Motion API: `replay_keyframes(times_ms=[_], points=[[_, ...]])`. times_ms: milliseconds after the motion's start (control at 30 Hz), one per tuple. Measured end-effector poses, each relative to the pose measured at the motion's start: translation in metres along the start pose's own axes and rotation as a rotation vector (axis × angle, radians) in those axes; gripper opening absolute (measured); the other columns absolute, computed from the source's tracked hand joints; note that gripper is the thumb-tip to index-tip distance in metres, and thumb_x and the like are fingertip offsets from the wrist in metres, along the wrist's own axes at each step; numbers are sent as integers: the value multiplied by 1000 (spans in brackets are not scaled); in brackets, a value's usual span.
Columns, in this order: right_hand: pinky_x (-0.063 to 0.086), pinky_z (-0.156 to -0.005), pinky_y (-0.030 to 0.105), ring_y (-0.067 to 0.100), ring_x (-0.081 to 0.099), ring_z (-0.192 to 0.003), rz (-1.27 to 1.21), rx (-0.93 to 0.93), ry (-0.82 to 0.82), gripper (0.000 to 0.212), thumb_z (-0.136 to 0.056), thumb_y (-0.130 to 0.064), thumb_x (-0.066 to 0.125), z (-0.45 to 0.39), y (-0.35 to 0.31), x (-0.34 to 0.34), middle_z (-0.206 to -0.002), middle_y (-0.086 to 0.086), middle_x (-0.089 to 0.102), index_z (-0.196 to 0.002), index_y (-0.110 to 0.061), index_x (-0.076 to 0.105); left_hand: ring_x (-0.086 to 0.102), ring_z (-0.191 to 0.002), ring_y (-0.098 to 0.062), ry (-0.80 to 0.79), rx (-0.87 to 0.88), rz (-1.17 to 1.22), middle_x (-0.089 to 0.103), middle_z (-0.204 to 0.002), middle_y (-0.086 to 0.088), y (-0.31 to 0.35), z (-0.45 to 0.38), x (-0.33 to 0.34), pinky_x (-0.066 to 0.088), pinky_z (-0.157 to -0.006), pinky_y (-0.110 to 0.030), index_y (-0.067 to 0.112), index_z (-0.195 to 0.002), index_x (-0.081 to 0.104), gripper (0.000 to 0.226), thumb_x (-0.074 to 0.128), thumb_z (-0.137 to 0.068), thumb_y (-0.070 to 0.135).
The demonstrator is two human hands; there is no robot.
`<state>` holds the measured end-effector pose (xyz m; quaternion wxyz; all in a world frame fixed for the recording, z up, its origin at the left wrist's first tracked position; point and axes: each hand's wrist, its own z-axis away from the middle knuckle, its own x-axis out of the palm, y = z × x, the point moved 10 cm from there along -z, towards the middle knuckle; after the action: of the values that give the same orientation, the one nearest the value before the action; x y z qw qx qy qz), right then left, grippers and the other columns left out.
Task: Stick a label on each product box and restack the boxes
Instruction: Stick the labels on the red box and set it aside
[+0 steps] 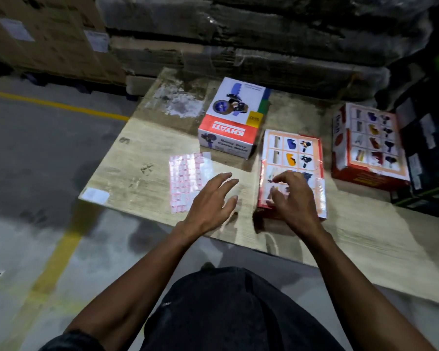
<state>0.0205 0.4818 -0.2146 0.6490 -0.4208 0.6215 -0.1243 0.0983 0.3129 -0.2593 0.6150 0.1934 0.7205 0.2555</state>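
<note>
With our left hand (211,198) flat and open by the label sheet (188,181), our right hand (290,196), fingers bent, should press the label smooth on the box (293,158).

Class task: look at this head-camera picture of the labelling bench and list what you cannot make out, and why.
Head view only:
- Whether the right hand pinches a label: its fingers are blurred over the near box.
- The print on the label sheet: too small, with glare.
- The right box: motion blur smears its text.
- The small print on the KHYATI box: too small.
- The left hand hides part of the sheet.
</note>
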Motion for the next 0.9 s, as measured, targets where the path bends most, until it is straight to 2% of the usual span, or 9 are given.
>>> replay_keyframes(times_ms=[100,200,300,400,467,667,767,900], points=[[49,-82,30,20,59,-97,-28,94,2,27,-78,2,63,24,40,-30,-104,0,54,-101,-12,60,30,-141,-19,-57,106,-24,37,-152,-3,41,-5,25,30,-109,-31,16,-142,47,50,49,-96,36],[51,-83,39,24,58,-105,52,103,-38,35,-75,-5,68,43,67,-41,-111,-1,55,-106,-18,56,32,-142,-26,-105,222,-94,41,-151,-8,71,-9,51,29,-110,-36,14,-140,49,58,41,-92,46],[50,-85,38,25,56,-110,69,149,-74,39,-78,-8,70,53,85,-41,-121,2,57,-112,-18,53,41,-136,-33,-139,307,-216,49,-143,-13,88,-13,72,39,-106,-42,11,-132,58,53,41,-93,43],[44,-82,31,24,54,-113,119,123,-83,39,-84,-13,68,52,88,-40,-127,3,57,-118,-18,51,52,-126,-35,-125,311,-283,58,-133,-15,91,-19,79,49,-97,-46,9,-122,66,48,40,-94,39],[42,-81,29,22,52,-115,137,119,-96,38,-85,-15,66,48,92,-40,-131,2,55,-119,-19,50,55,-122,-35,-102,297,-307,61,-130,-14,92,-23,80,51,-94,-45,10,-119,68,47,40,-95,39],[49,-79,36,23,55,-112,157,92,-101,31,-86,-16,63,28,99,-46,-130,1,56,-110,-23,45,53,-125,-37,-140,252,-373,58,-133,-15,91,-39,91,49,-94,-46,10,-123,65,49,35,-97,40],[48,-75,33,23,56,-107,149,106,-94,28,-87,-12,60,19,102,-48,-126,3,57,-110,-19,47,53,-124,-38,-131,252,-401,58,-133,-17,92,-45,94,48,-95,-47,11,-123,65,49,35,-97,39],[50,-74,37,23,57,-100,12,124,0,21,-86,-8,60,14,104,-55,-117,3,60,-104,-16,52,54,-121,-40,-133,267,-435,59,-130,-20,99,-52,97,49,-95,-49,9,-122,65,47,38,-96,36]])
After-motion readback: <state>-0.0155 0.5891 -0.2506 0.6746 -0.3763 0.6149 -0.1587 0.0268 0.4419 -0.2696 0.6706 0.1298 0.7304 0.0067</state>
